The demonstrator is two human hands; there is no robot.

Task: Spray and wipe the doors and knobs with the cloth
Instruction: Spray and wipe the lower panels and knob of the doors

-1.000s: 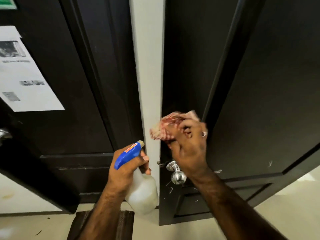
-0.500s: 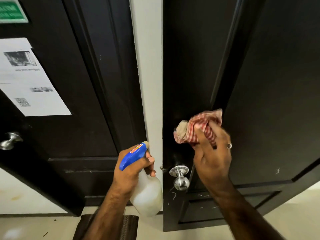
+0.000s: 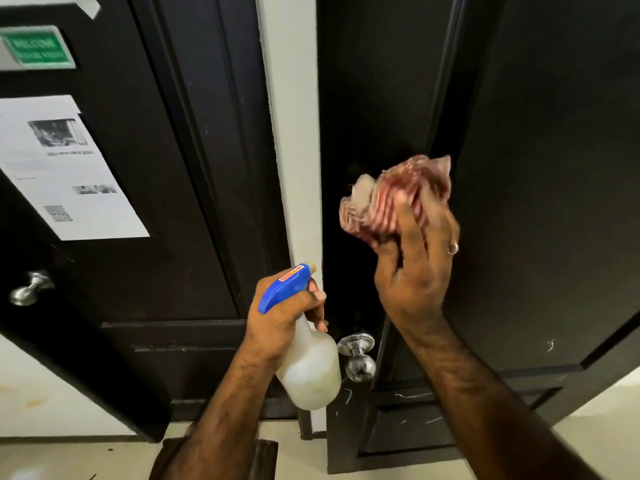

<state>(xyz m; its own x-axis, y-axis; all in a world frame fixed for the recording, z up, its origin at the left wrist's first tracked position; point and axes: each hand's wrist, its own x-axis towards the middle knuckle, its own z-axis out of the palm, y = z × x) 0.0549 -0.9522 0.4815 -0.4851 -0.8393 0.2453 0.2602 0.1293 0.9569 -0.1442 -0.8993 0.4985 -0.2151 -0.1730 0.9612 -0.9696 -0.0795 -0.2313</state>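
Note:
Two dark doors face me with a white wall strip (image 3: 294, 133) between them. My right hand (image 3: 414, 268) grips a bunched red-and-white cloth (image 3: 391, 199) and holds it against the right door (image 3: 554, 168), well above its silver knob (image 3: 358, 355). My left hand (image 3: 287, 317) grips a white spray bottle (image 3: 311, 368) by its blue trigger head (image 3: 284, 285), nozzle towards the strip's edge. The left door (image 3: 145, 168) has its own silver knob (image 3: 29, 287) at far left.
A white printed sheet (image 3: 65, 174) and a green sign (image 3: 38, 48) are stuck on the left door. A dark mat (image 3: 263, 459) lies on the pale floor below my arms. White scratches mark the right door's lower panel.
My right hand has carried the cloth up the right door and to the right, away from the knob. The view has tilted upward; the left hand keeps holding the bottle.

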